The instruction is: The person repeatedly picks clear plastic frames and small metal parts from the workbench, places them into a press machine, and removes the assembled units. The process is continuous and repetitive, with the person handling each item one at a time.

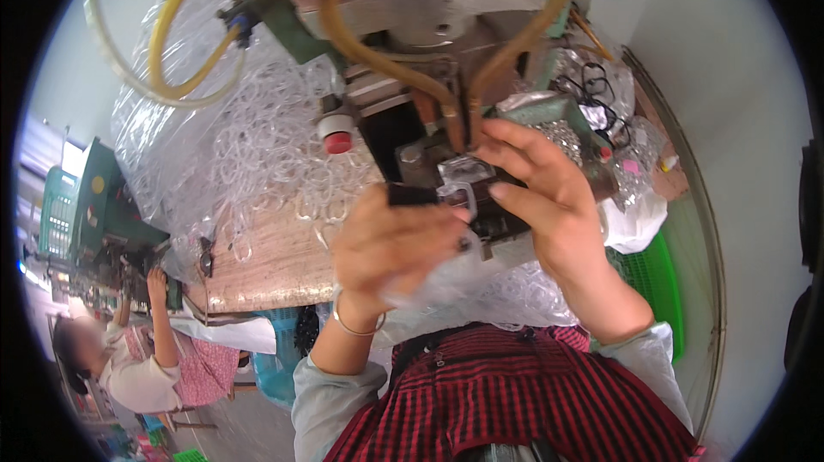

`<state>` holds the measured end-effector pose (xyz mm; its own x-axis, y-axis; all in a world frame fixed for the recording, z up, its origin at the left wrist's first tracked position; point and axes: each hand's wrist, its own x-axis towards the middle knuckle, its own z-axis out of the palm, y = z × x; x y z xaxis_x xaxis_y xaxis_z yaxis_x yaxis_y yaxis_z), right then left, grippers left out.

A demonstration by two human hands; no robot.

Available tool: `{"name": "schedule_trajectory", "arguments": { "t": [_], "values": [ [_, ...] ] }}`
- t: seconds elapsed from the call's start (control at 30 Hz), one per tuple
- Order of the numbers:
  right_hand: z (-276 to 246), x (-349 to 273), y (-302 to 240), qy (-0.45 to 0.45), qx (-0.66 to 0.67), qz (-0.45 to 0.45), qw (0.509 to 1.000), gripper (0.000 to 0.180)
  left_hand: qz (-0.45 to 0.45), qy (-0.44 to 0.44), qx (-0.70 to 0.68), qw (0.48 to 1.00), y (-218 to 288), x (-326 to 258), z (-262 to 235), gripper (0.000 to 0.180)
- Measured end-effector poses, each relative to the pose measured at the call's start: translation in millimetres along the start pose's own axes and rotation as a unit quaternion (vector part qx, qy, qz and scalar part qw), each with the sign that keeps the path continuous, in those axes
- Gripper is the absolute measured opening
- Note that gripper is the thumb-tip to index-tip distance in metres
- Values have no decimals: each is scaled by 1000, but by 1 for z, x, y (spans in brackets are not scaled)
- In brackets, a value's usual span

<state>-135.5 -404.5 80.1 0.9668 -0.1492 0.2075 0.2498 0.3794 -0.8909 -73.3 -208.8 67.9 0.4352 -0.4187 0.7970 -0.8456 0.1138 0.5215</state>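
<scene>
Both hands (390, 239) (541, 187) at clear piece (459, 196), apparently pinched, on machine (429, 101).

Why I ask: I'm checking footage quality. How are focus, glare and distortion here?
Head view: fisheye bends the wooden worktable edge and blacks out corners; clear plastic bags of rings throw bright glare; left hand and right hand look slightly soft, the seated co-worker blurrier near the rim.

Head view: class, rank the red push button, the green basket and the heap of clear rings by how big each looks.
1. heap of clear rings, largest by far.
2. green basket, partly hidden, so its full size is unsure.
3. red push button, smallest.
</scene>
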Motion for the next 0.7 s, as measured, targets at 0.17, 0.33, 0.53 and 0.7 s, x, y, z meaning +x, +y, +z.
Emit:
{"name": "schedule_trajectory", "arguments": {
  "t": [0.17, 0.33, 0.53, 0.7],
  "values": [
    [-67, 22, 11, 105, -168, -27, 980, 42, 97, -106, 162, 976, -7, -5, 31, 24],
    [-120, 9, 22, 315, -253, -198, 893, 40, 93, -115, 143, 979, -15, 1, 32, 26],
    [-150, -22, 38, 257, -528, -5, 809, 16, 51, -156, 127, 978, -12, 5, 28, 26],
    [-147, -19, 54, 176, -738, -58, 649, 18, 26, -152, 120, 981, -13, -7, 28, 27]
  ]
}}
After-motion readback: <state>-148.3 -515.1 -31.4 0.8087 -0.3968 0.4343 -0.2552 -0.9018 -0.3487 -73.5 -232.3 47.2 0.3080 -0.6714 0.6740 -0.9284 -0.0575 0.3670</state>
